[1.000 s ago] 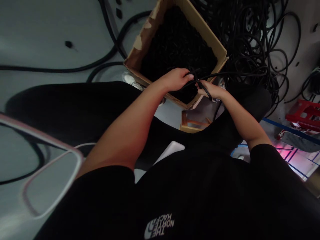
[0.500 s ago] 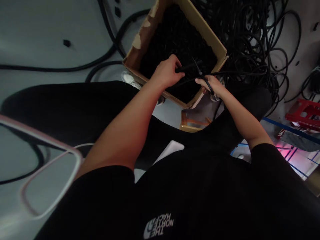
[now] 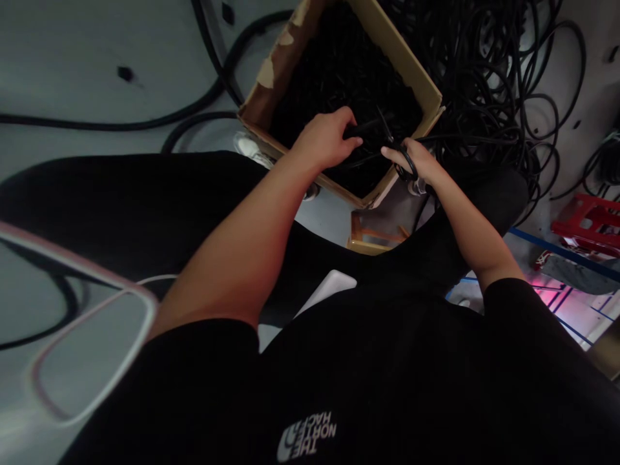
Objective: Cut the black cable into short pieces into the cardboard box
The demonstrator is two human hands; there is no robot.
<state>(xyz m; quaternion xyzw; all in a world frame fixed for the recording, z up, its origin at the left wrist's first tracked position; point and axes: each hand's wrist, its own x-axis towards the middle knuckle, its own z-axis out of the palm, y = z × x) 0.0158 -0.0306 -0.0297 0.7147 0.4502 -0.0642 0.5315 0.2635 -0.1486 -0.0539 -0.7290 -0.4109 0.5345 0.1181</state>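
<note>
Over a cardboard box (image 3: 402, 48) full of small black pieces (image 3: 339, 71), my left hand (image 3: 334, 137) is closed on a black cable piece (image 3: 364, 127) that points right. My right hand (image 3: 411, 158) is at the box's right corner with its fingers in the handles of black scissors (image 3: 405, 169). The scissor blades point up and left, close to the tip of the cable piece. A black cable (image 3: 450, 137) runs from the right toward the box, passing by my right hand.
A heap of tangled black cables (image 3: 484, 77) lies at the upper right. Thick black cable (image 3: 145, 123) crosses the floor at left. A red stool (image 3: 588, 223) stands at far right. A white object (image 3: 332, 287) rests at my lap, and a white cord (image 3: 97, 265) hangs at left.
The scissors have turned in my right hand, and their handle loops show more clearly. My left hand has shifted slightly to the right with the cable piece.
</note>
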